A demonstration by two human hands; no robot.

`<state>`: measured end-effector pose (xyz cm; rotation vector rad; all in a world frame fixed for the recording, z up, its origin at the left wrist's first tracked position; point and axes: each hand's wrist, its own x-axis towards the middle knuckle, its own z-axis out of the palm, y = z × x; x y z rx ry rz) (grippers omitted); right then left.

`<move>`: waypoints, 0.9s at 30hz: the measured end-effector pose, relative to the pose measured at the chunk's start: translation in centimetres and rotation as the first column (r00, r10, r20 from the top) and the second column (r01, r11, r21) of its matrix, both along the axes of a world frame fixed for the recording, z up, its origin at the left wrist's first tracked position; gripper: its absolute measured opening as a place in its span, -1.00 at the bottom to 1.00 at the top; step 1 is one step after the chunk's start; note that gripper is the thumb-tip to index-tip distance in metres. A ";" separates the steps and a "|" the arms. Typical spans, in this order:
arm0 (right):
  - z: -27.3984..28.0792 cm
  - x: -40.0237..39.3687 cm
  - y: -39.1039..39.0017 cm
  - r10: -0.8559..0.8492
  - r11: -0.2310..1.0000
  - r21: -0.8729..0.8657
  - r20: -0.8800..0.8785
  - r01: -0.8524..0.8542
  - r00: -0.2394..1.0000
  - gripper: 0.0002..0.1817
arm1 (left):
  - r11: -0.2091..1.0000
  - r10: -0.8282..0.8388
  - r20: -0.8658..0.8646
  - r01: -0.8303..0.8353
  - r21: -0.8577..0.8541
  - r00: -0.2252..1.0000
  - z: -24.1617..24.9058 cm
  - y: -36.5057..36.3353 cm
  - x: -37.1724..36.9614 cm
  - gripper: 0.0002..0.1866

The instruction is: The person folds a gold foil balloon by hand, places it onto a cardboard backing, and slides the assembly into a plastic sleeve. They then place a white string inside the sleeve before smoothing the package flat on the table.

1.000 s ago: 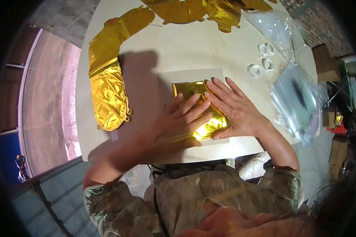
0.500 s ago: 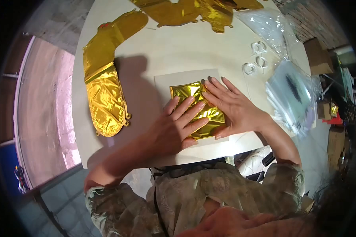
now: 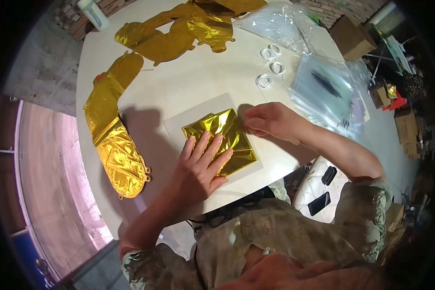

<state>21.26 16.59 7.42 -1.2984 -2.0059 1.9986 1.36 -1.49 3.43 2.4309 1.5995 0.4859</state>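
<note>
A folded gold foil balloon [image 3: 237, 140] lies flat on a pale rectangular card [image 3: 176, 122] near the table's front edge. My left hand [image 3: 198, 164] rests on the foil's left part, fingers spread and stretched out. Beside the foil's right edge is my right hand [image 3: 273, 121], its fingers curled in and pressed together. Whether anything is between those fingertips is hidden.
Another gold foil balloon [image 3: 122, 162] lies flat on the left of the table [image 3: 198, 82]. More foil balloons [image 3: 169, 43] overlap at the back. White ribbon rolls [image 3: 264, 80], clear plastic bags [image 3: 319, 87] and crumpled clear plastic [image 3: 280, 24] are on the right.
My right hand has come off the foil to its right side, and its fingers have curled closed. The left hand stays on the foil. The view has turned and shifted.
</note>
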 end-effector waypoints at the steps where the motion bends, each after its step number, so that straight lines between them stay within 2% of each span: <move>1: -0.2 -0.3 0.3 -0.014 0.999 -0.039 0.040 0.016 0.999 -0.63 | 1.000 0.001 0.002 -0.001 0.018 1.000 -0.3 -0.1 0.0 -0.33; 3: -0.3 -0.8 0.6 -0.026 0.997 -0.075 0.068 0.031 0.997 -0.63 | 0.999 0.002 -0.007 -0.001 0.039 1.000 -0.6 -0.1 -0.2 -0.33; 5: -0.4 -1.4 0.7 -0.076 0.966 -0.240 0.108 0.100 0.991 -0.65 | 0.999 0.005 0.004 -0.005 0.039 1.000 -0.6 -0.2 -0.2 -0.31; 8: 0.0 -2.6 0.2 -0.054 0.970 -0.231 0.112 0.078 0.992 -0.66 | 1.000 0.001 -0.003 -0.001 0.013 1.000 -0.2 -0.3 -0.2 -0.31; 9: 0.9 -3.1 -0.3 -0.005 0.988 -0.153 0.159 0.029 0.987 -0.67 | 1.000 -0.001 -0.004 0.001 0.011 1.000 -0.2 -0.3 -0.2 -0.32; 10: 0.6 -3.3 -0.3 0.002 0.989 -0.149 0.157 0.021 0.988 -0.67 | 1.000 0.007 -0.006 -0.007 0.015 1.000 -0.2 -0.4 -0.3 -0.32; 12: -0.8 -3.2 0.3 0.100 0.995 -0.036 0.127 -0.096 0.987 -0.68 | 0.999 -0.018 0.006 0.018 0.038 1.000 -0.5 -0.4 -0.5 -0.32; 14: -1.7 -2.8 0.6 0.106 0.994 -0.039 0.099 -0.102 0.989 -0.69 | 0.998 -0.037 0.011 0.037 0.049 0.999 -0.8 -0.3 -0.7 -0.32; 18: -2.3 -1.7 -0.3 -0.042 0.979 -0.200 -0.060 0.030 0.997 -0.76 | 0.995 -0.061 0.001 0.061 0.074 0.998 -1.0 -0.4 -0.9 -0.30; 20: -1.7 -0.9 -1.0 -0.114 0.964 -0.255 -0.135 0.076 0.984 -0.81 | 0.997 -0.079 0.162 0.078 0.009 0.984 0.4 -0.5 -1.5 -0.29; 21: -1.4 -0.7 -1.6 -0.204 0.950 -0.268 -0.145 0.160 0.968 -0.81 | 0.996 -0.082 0.145 0.078 0.034 0.986 0.6 -0.4 -2.1 -0.29; 22: -2.0 -0.1 -1.7 -0.251 0.941 -0.277 -0.190 0.194 0.949 -0.79 | 0.987 0.037 0.341 -0.087 0.134 0.939 0.5 -0.2 -2.7 -0.25; 23: -2.7 0.6 -1.8 -0.316 0.924 -0.301 -0.254 0.236 0.914 -0.77 | 0.948 0.124 0.538 -0.260 0.184 0.834 0.3 -0.4 -3.2 -0.20; 24: -2.9 1.1 -1.9 -0.375 0.906 -0.323 -0.319 0.272 0.870 -0.75 | 0.864 0.099 0.590 -0.363 0.348 0.801 0.6 0.0 -3.8 -0.16; 25: -2.5 1.4 -2.4 -0.426 0.888 -0.355 -0.395 0.292 0.814 -0.74 | 0.720 -0.029 0.946 -0.650 0.244 0.323 -0.1 1.6 -2.9 -0.30; 26: -2.3 1.7 -3.1 -0.476 0.867 -0.391 -0.462 0.309 0.748 -0.72 | 0.697 0.362 0.826 -0.713 0.068 0.433 0.4 -0.1 -5.1 -0.47; 27: -2.4 1.4 -3.9 -0.515 0.857 -0.356 -0.541 0.373 0.665 -0.72 | 0.783 0.184 0.982 -0.610 -0.121 0.041 -0.3 -0.3 -5.3 -0.50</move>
